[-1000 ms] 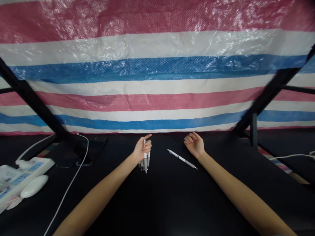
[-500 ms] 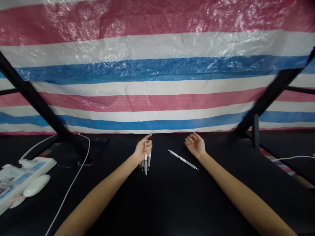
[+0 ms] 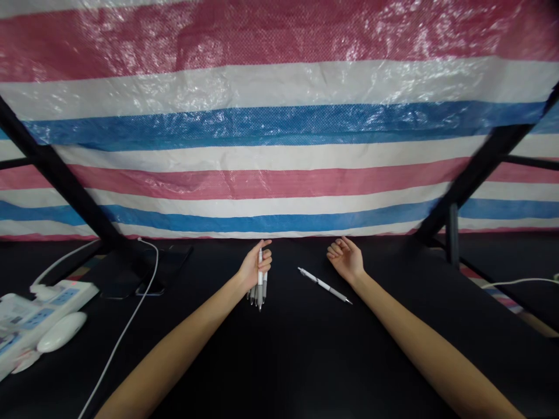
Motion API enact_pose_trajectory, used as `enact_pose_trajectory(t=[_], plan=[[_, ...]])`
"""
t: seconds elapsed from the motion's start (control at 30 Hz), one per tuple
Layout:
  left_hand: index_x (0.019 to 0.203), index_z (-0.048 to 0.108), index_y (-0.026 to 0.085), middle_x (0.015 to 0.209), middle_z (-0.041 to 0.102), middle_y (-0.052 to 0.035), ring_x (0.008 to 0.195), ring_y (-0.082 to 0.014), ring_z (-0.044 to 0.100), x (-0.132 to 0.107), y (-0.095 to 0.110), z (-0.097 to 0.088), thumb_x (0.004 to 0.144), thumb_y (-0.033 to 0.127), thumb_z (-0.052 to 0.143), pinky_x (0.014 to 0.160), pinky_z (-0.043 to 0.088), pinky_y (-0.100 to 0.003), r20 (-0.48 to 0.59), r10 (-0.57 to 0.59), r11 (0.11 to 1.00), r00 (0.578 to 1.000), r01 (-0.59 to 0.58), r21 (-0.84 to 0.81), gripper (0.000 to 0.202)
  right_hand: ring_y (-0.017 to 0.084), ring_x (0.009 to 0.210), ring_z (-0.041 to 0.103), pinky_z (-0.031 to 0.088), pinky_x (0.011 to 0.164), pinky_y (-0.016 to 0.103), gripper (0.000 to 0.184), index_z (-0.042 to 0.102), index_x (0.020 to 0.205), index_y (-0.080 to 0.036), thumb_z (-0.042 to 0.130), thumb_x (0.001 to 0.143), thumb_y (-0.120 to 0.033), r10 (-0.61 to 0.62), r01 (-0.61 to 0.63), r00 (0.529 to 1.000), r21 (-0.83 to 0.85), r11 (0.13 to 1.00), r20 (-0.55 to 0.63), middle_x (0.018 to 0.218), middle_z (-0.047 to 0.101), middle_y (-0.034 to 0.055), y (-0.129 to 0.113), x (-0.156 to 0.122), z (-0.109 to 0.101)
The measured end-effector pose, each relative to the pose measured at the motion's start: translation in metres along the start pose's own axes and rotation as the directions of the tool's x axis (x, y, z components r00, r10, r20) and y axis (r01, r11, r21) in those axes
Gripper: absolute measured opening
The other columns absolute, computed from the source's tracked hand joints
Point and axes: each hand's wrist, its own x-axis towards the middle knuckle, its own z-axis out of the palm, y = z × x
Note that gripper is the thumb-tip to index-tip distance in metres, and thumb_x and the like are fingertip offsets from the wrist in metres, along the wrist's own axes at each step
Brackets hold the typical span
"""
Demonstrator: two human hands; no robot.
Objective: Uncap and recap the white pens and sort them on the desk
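Note:
My left hand [image 3: 252,266] is closed around a white and grey pen [image 3: 261,282], whose tip points toward me. Several similar pens sit bunched under and beside that hand, their grey ends showing; whether the fingers grip them too is hard to tell. Another white and grey pen [image 3: 325,285] lies slantwise on the black tabletop [image 3: 279,355], between my hands. To its right rests my right hand [image 3: 348,260], palm partly up, fingers loosely curled and apart, with nothing in them. It does not touch the lying pen.
At the left edge stand a white power strip [image 3: 48,311] and a white computer mouse [image 3: 62,332]. A white cable [image 3: 126,326] runs toward me, past a dark flat device [image 3: 151,288]. Black frame legs [image 3: 476,174] rise at both sides before a striped plastic sheet [image 3: 279,186].
In my left hand the held pen has shifted slightly, and its white upper end now shows between thumb and fingers. My right hand and the lying pen are nearly unchanged.

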Motion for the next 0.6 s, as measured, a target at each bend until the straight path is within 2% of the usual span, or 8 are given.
enact_pose_trajectory(t=[0.07, 0.13, 0.27, 0.43, 0.6], plan=[[0.091, 0.054, 0.015, 0.056, 0.040, 0.0069, 0.035, -0.0011, 0.027, -0.002, 0.000, 0.005, 0.079, 0.022, 0.058, 0.034, 0.017, -0.013, -0.012, 0.038, 0.996, 0.999, -0.037, 0.085, 0.015, 0.009, 0.041, 0.032, 0.034, 0.041, 0.022, 0.021, 0.043, 0.063, -0.021, 0.056, 0.078, -0.027, 0.006, -0.006, 1.000, 0.007, 1.000, -0.003, 0.045, 0.028, -0.0068, 0.000, 0.000, 0.000], [0.093, 0.053, 0.016, 0.059, 0.044, 0.0060, 0.037, -0.0018, 0.032, -0.003, 0.000, 0.009, 0.075, 0.017, 0.061, 0.036, 0.021, -0.014, -0.021, 0.127, 0.971, 0.992, -0.120, 0.205, 0.020, 0.009, 0.041, 0.032, 0.035, 0.041, 0.022, 0.021, 0.043, 0.063, -0.021, 0.056, 0.079, -0.027, 0.007, -0.007, 1.000, 0.004, 1.000, -0.004, 0.045, 0.028, -0.0068, 0.000, 0.000, 0.000], [0.099, 0.054, 0.020, 0.066, 0.048, 0.0056, 0.044, -0.0040, 0.041, -0.003, 0.003, 0.006, 0.069, 0.011, 0.065, 0.044, 0.030, -0.016, -0.005, 0.290, 0.863, 0.957, -0.259, 0.433, 0.033, 0.009, 0.041, 0.033, 0.035, 0.042, 0.023, 0.022, 0.043, 0.063, -0.021, 0.058, 0.078, -0.029, 0.003, -0.003, 1.000, -0.018, 1.000, -0.001, 0.046, 0.028, -0.0068, 0.000, 0.000, 0.001], [0.097, 0.058, 0.020, 0.076, 0.048, 0.0042, 0.055, -0.0062, 0.044, 0.004, 0.007, -0.012, 0.062, 0.005, 0.067, 0.057, 0.036, -0.018, 0.105, 0.402, 0.648, 0.910, -0.363, 0.669, 0.039, 0.009, 0.041, 0.033, 0.036, 0.043, 0.023, 0.022, 0.043, 0.063, -0.021, 0.057, 0.079, -0.029, 0.007, -0.006, 1.000, -0.032, 0.999, 0.012, 0.045, 0.028, -0.0069, 0.000, 0.000, 0.001], [0.093, 0.064, 0.022, 0.089, 0.050, -0.0007, 0.069, -0.0122, 0.049, 0.006, 0.005, -0.023, 0.056, 0.009, 0.074, 0.071, 0.039, -0.024, 0.252, 0.412, 0.392, 0.875, -0.420, 0.819, 0.041, 0.009, 0.042, 0.033, 0.036, 0.042, 0.022, 0.022, 0.043, 0.063, -0.021, 0.056, 0.079, -0.028, 0.010, -0.009, 1.000, -0.023, 1.000, 0.005, 0.045, 0.028, -0.0067, 0.000, 0.000, 0.000]])
